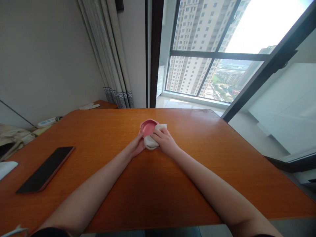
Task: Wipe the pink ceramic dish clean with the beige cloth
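A small pink dish (149, 127) with a raised rim is tilted toward me above the middle of the wooden table (148, 184). My left hand (137, 144) grips it at its lower left edge. A folded white cloth (151, 143) is bunched in my right hand (165, 141), its fingers curled over it. The cloth presses against the right side of the dish and covers part of it. Whether the dish rests on the table I cannot tell.
On the left of the table lies a black tablet or large phone (46, 169) with a reddish edge. A white object (7, 168) is at the far left edge, near a power strip (46, 121). Beyond the table are a grey curtain (106, 49) and a window.
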Demonstrator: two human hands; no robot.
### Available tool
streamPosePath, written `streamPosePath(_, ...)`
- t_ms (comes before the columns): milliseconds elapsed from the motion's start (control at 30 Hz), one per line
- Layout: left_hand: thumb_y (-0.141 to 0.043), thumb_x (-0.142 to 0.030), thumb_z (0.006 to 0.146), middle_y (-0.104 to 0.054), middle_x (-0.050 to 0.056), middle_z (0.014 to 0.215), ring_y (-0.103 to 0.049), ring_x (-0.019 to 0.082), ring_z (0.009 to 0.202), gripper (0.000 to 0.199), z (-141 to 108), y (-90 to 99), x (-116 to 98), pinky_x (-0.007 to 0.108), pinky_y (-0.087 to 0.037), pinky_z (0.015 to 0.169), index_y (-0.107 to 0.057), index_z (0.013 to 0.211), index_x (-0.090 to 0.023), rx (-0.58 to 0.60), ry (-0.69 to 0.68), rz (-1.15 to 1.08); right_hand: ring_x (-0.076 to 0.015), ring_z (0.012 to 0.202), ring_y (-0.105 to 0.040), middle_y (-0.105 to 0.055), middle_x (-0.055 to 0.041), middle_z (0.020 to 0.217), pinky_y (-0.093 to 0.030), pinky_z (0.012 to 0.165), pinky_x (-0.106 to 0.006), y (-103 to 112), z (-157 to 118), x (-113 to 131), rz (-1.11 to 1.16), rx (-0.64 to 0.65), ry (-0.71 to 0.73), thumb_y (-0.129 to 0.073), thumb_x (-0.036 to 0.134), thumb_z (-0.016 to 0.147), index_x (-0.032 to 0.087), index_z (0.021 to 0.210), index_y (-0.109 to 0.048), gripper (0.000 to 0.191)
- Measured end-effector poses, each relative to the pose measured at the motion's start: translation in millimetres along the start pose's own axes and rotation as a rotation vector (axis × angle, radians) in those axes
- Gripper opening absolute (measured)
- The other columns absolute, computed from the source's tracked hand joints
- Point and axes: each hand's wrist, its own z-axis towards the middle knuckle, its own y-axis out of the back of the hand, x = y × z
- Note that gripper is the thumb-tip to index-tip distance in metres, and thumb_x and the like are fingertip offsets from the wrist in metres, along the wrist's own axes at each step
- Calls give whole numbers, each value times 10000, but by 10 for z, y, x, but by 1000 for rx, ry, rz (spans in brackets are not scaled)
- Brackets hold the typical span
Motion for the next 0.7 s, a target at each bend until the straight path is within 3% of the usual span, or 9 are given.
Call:
streamPosePath(100, -460, -485, 867, -624, 120, 1177, -572, 261, 1089, 509, -8, -20, -54, 418, -440, 954, -539, 1226, -134, -4, -23, -13, -210, 859, -409, -599, -78, 1043, -396, 838, -349, 76, 0, -135, 49, 38, 106, -478, 190, 868, 186, 1045, -616, 224)
streamPosePath(200, -482, -448, 869, -642, 95, 1151, -577, 233, 1084, 455, -1, -20, -59, 368, -446, 949, -558, 1201, -146, -107, -76, -3, -222, 865, -418, -592, -85, 1103, -398, 833, -365, 37, -25, -130, 37, 25, 132, -524, 239, 839, 175, 1097, -604, 278)
streamPosePath(267, -476, -467, 868, -661, 105, 1100, -588, 228, 1063, 470, 2, -18, -33, 348, -444, 950, -575, 1167, -118, -125, -75, -37, -226, 860, -416, -590, -87, 1139, -394, 825, -373, -39, -43, -32, 2, -5, 96, -515, 252, 843, 169, 1160, -582, 335)
streamPosePath(367, -458, -498, 867, -681, 142, 1000, -613, 245, 1001, 518, -5, -25, 9, 358, -451, 934, -600, 1087, -51, -94, 50, -91, -224, 854, -415, -573, -96, 1186, -383, 811, -380, -152, -51, 153, -61, -38, 2, -449, 214, 878, 167, 1257, -518, 388)
streamPosePath(433, -521, -401, 862, -687, 127, 962, -626, 226, 954, 401, -14, -37, 22, 342, -452, 925, -608, 1046, -56, -100, 41, -82, -225, 849, -414, -583, -107, 1146, -376, 798, -380, -178, -44, 200, -94, -53, -61, -423, 192, 891, 158, 1226, -539, 357)
streamPosePath(533, -639, -217, 789, -685, 89, 989, -625, 198, 953, 283, -23, -51, 3, 320, -444, 929, -596, 1047, -110, -84, -90, -30, -222, 843, -411, -607, -102, 998, -373, 801, -372, -118, -31, 75, -81, -14, -61, -421, 188, 902, 163, 1063, -620, 257)
streamPosePath(633, -663, -283, 770, -645, 100, 1107, -601, 217, 1024, 403, -18, -28, -50, 364, -448, 930, -552, 1137, -157, -17, -103, 13, -216, 883, -412, -599, -83, 1002, -372, 852, -365, -8, -31, -183, -22, 88, 58, -430, 173, 900, 192, 1018, -628, 231)
streamPosePath(700, -644, -343, 780, -628, 102, 1130, -609, 216, 998, 438, -1, 12, -79, 386, -472, 889, -526, 1168, -179, -64, -113, 70, -223, 931, -406, -578, -78, 1095, -374, 882, -372, 39, -41, -307, -1, 139, 73, -495, 174, 860, 202, 1067, -611, 239)
